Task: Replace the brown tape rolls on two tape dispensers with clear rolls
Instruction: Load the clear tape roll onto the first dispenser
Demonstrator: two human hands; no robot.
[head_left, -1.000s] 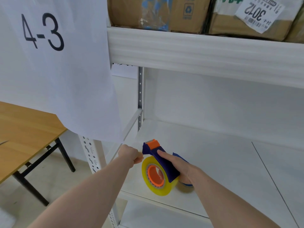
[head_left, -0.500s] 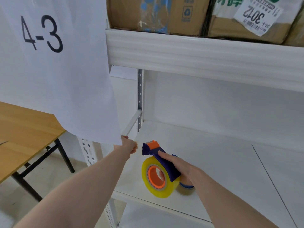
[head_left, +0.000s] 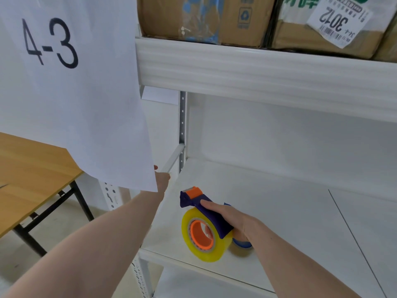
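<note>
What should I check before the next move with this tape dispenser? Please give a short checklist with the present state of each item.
1. Right hand grips the blue tape dispenser firmly: ok.
2. A clear, yellowish roll sits on the orange hub: ok.
3. Tape end pulled by the left hand: cannot tell, the hanging paper sheet covers most of that hand.
4. Serrated blade at the orange tip is clear of fingers: ok.
5. Dispenser is over the white shelf, not past its edge: ok.
6. Second dispenser ready: cannot tell, only a blue part shows behind the right hand.
</note>
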